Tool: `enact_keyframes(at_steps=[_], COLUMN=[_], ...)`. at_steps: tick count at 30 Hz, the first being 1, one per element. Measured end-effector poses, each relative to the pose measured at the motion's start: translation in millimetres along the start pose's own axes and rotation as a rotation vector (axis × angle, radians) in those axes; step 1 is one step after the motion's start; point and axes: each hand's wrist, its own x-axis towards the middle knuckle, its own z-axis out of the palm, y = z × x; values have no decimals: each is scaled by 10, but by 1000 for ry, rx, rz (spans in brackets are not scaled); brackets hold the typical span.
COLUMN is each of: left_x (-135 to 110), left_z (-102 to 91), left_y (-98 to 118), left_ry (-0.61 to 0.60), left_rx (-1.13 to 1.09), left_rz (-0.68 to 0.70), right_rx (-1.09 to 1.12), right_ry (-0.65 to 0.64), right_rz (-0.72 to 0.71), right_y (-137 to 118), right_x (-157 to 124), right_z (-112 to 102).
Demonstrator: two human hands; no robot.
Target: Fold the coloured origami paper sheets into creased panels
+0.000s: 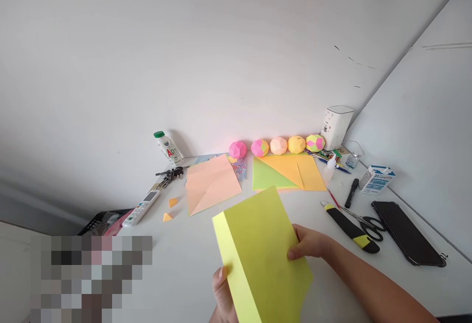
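"Yellow paper (265, 259) comes nearest, held at a tilt, with a paler strip bent along its left side. What is the largest thing beyond it?"

"White wall (221, 57), rising behind everything. Below it spreads the white table (180, 264), and the paper is held above its near part, roughly in the middle."

"Which pieces follow in size?"

"Loose sheets. Left of centre lies a peach sheet (210, 188) with a slanting crease; to its right, orange and green paper (271, 178), a diagonal line dividing the colours."

"And the hands?"

"Left hand (224, 296) grips the bent side low down, thumb pressed to the paper; how its other fingers sit, I cannot tell. Right hand (308, 242) pinches the opposite edge, thumb in front, fingers tucked behind and mostly hidden."

"What lies at the right end?"

"A dark phone (407, 234), then a black-and-yellow cutter (350, 229), with black-handled scissors (373, 228) between them."

"Smaller than those?"

"Five faceted balls (279, 146), lined up along the wall. Smallest are two orange scraps (173, 202), left of the peach sheet, well apart from both hands."
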Motion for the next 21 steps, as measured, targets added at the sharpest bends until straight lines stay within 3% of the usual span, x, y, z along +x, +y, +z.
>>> enact_keyframes(at_steps=[3,6,8,10,11,13,14,16,18,21], left_x=[-97,-62,62,207,263,303,284,183,46,-114], left_z=[-238,-464,-540,-561,-560,-547,-538,-513,-476,-415], left_y=[82,354,636,913,1022,1141,1147,1068,918,695], left_ry=[80,222,379,529,602,654,648,549,341,-20], left_rx=[154,444,810,1253,1438,1632,1688,1791,1976,2255], left_rz=[122,402,680,896,924,951,974,1030,1015,888], right_rx=[13,-63,-210,-527,-756,-1251,-1475,-1813,-2014,-2104], right_ry=[79,261,448,659,745,758,745,708,555,354], right_rz=[-14,-94,-216,-424,-550,-823,-916,-928,-843,-740], right_y=[21,-64,-193,-358,-439,-556,-578,-537,-405,-149], right_x=[3,-46,-135,-261,-327,-433,-460,-448,-365,-216], right_z=[-79,-175,-201,-150,-90,85,186,375,505,572])
